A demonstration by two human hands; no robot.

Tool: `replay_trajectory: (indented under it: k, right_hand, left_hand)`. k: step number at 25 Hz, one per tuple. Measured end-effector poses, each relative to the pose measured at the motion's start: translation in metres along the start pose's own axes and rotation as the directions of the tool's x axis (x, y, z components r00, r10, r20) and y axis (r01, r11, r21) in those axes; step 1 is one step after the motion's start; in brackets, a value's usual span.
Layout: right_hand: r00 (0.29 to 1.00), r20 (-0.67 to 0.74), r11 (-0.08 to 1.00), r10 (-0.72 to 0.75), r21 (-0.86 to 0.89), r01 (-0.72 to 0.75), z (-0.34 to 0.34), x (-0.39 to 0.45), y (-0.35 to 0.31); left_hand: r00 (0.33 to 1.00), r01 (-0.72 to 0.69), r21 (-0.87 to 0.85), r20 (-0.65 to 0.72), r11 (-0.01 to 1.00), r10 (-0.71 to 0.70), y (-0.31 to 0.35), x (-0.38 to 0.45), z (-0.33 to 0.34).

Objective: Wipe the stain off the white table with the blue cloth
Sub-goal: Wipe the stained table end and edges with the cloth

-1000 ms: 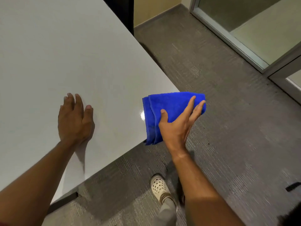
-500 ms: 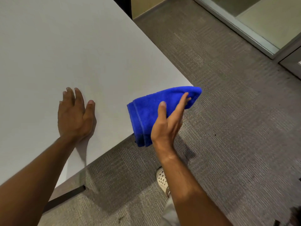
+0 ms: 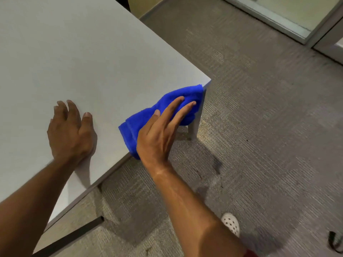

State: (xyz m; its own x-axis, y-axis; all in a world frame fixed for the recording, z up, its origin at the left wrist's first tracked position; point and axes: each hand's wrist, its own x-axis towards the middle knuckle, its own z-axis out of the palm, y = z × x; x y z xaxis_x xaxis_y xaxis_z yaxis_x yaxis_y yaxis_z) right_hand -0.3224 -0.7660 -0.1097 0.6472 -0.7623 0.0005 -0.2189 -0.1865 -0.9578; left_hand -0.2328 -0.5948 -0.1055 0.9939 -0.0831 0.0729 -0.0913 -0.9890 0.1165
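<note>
Two hands are up by the white table [image 3: 89, 58]. The left hand [image 3: 71, 132] lies flat on the table top, palm down, fingers a bit apart, holding nothing. It is near the front edge.

The right hand [image 3: 159, 132] has the blue cloth [image 3: 167, 106]. The fingers [image 3: 178, 106] are long & straight, close together, pressed on top of the cloth; the thumb sits along the side. The cloth is bunched up and lies along the table's front edge, close to the corner. Part of it is on the table top & part hangs over the edge, in front of the table leg [image 3: 194, 127]. The left hand and the cloth are apart, w/ bare table between them.

No stain can be made out on the table; pic is a bit blurry. Under it all is gray carpet [image 3: 259, 127]. A white shoe [image 3: 231, 223] shows low down, by the right arm.
</note>
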Motion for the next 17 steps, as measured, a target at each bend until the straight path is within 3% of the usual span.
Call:
replay_trajectory:
  k: [2,5,9,17]
  right_hand:
    - [1.0,0.007,0.999,0.023,0.03,-0.023,-0.003,0.012,-0.002]
    - [0.986,-0.09,0.988,0.14,0.075,-0.134,-0.013,0.06,-0.006]
    - [0.977,-0.162,0.99,0.138,0.06,-0.13,-0.019,0.083,0.0]
    - [0.984,-0.163,0.996,0.074,0.065,-0.065,0.023,-0.016,-0.008]
  left_hand:
    - [1.0,-0.003,0.0,0.007,1.0,0.003,0.002,-0.002,-0.001]
    - [1.0,-0.009,-0.007,0.012,1.0,0.01,0.003,-0.002,-0.006]
    - [1.0,0.004,-0.006,0.026,1.0,-0.004,0.008,-0.005,-0.008]
    - [0.999,0.006,-0.011,0.033,1.0,-0.006,0.009,-0.007,-0.005]
